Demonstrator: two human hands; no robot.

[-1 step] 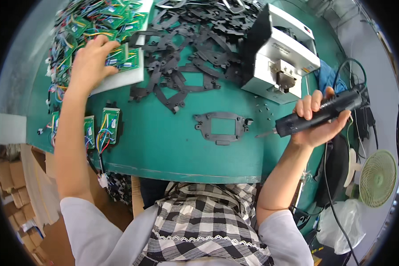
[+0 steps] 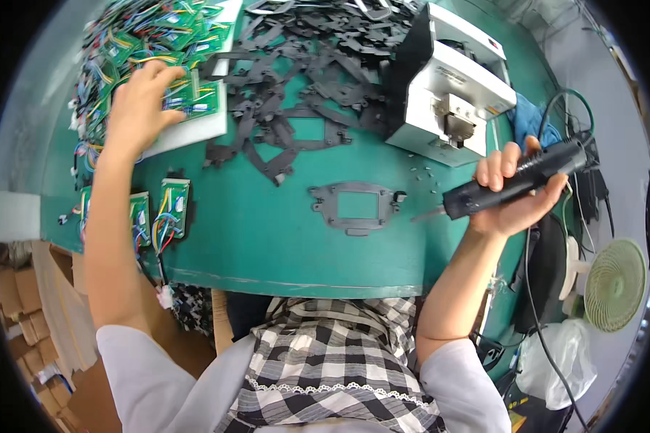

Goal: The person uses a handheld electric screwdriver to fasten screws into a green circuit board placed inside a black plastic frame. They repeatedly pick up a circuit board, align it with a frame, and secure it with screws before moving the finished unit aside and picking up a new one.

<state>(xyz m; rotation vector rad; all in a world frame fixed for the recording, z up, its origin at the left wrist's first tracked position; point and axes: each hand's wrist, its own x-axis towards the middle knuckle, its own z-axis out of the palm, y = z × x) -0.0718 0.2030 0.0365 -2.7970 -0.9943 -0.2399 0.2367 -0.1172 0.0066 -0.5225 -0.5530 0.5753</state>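
My left hand (image 2: 139, 108) reaches over the pile of green circuit boards (image 2: 202, 99) with coloured wires at the far left. Its thumb and fingers are apart, and the fingertips rest on or just above the boards; touch is hard to make out. A black electric screwdriver (image 2: 477, 200) is gripped in my right hand (image 2: 513, 209), its thin bit pointing left. Left of that bit, a black plastic frame (image 2: 328, 206) with a rectangular opening lies flat on the green table (image 2: 282, 245), touched by neither hand.
Several wired boards (image 2: 173, 206) lie by my left forearm. Black plastic frames (image 2: 325, 94) are heaped at the back. A white screw feeder (image 2: 430, 130) stands at the far right, small screws (image 2: 426, 173) scattered before it. A blue cloth (image 2: 531, 123) and a fan (image 2: 615, 286) are further right.
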